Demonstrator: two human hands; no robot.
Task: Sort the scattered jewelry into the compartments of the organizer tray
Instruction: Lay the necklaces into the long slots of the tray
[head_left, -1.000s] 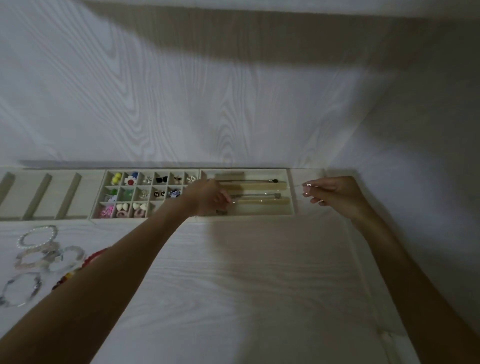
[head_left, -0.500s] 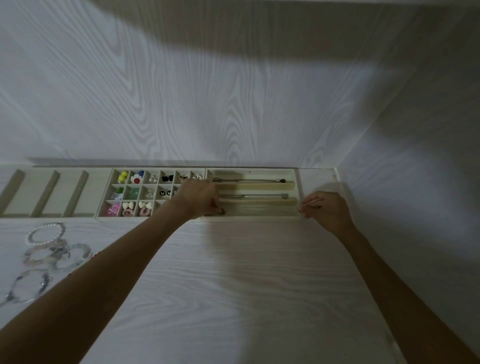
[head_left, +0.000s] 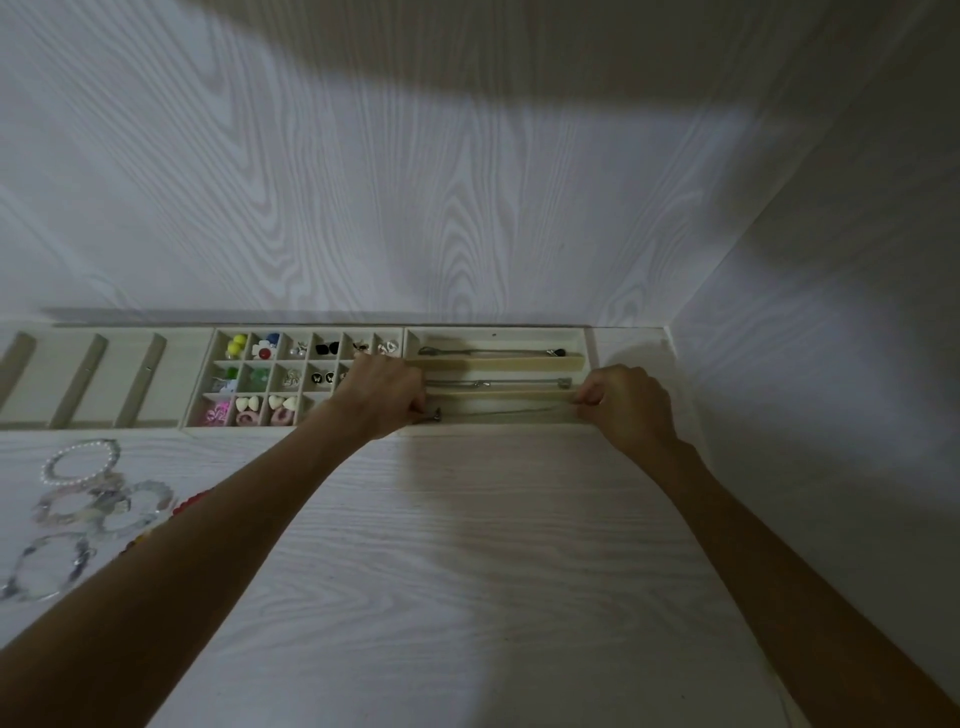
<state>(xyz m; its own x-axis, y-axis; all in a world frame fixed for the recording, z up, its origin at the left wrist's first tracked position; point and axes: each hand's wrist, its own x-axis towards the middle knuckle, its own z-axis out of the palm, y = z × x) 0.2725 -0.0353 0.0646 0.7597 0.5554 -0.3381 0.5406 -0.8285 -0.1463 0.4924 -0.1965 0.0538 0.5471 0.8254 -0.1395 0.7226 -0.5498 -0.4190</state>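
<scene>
A cream organizer tray (head_left: 582, 343) lies along the back wall. Its right section has three long slots. A thin silver necklace (head_left: 498, 412) stretches along the nearest slot. My left hand (head_left: 382, 397) pinches its left end with the pendant. My right hand (head_left: 626, 402) pinches its right end at the slot's right edge. Two other necklaces (head_left: 493, 352) fill the slots behind. The middle grid (head_left: 291, 371) holds small colourful earrings. Several bead bracelets (head_left: 83, 499) lie loose on the table at the left.
The tray's left section (head_left: 93, 379) has slanted dividers with nothing in them. A white wall rises at the back and another stands close on the right. The white wood-grain table (head_left: 467, 571) spreads in front.
My right hand came down and left from beside the tray to the nearest slot's right end. The necklace now lies stretched in that slot. My left hand stayed at the left end.
</scene>
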